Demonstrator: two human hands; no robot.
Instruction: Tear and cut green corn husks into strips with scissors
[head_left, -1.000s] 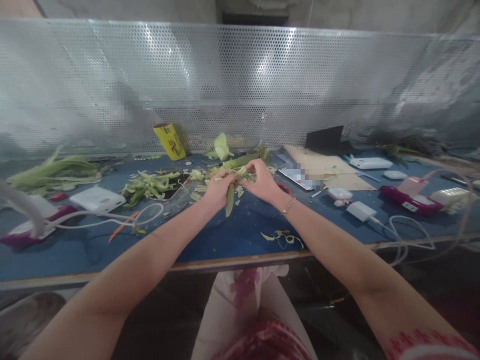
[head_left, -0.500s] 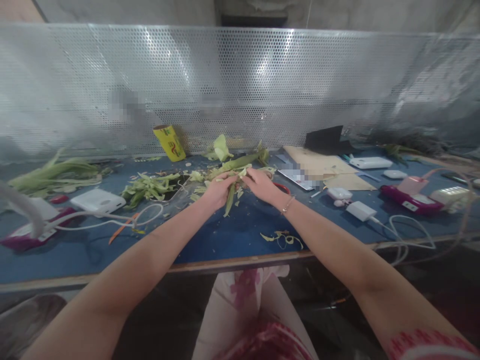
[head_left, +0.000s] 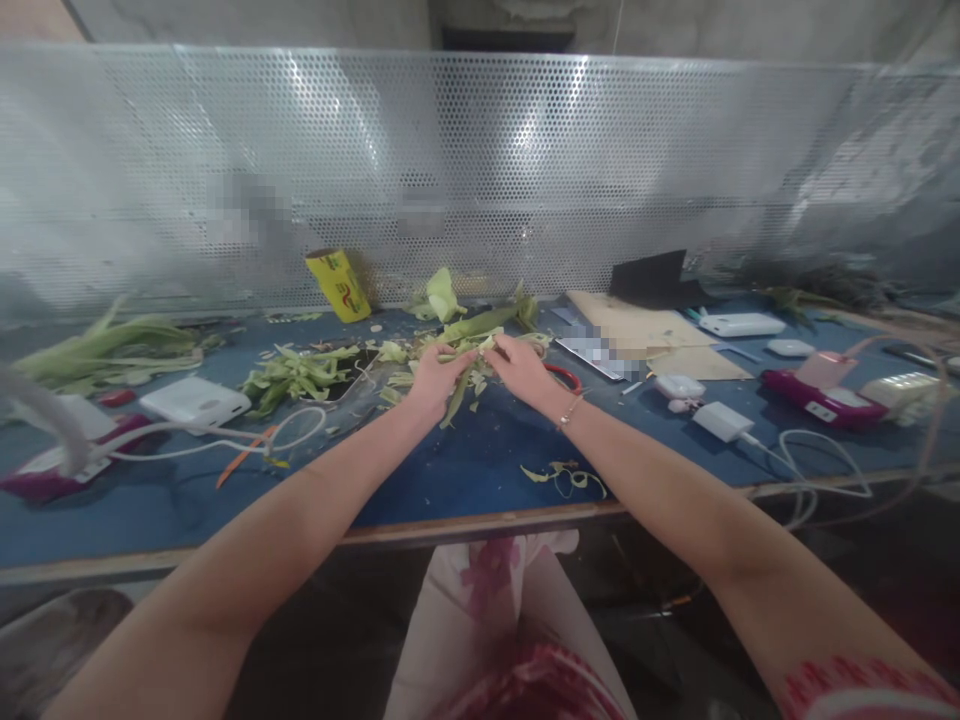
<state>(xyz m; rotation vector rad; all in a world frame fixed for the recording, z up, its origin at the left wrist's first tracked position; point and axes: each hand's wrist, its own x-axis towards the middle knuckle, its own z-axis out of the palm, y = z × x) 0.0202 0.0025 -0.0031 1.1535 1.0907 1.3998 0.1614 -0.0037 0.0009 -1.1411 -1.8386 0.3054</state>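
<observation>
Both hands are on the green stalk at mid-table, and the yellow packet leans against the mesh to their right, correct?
Not quite. In the head view the yellow packet leans against the mesh to the left of the left hand and right hand, which do hold the green stalk.

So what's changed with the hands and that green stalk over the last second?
Both hands have shifted slightly away from the person. The green strip hanging from the left hand has swung from nearly straight down to slanting toward the lower left. The right hand has lowered a little and is still at the stalk's near end. Neither hand let go. The peel pile, yellow packet and white cables stayed put.
</observation>
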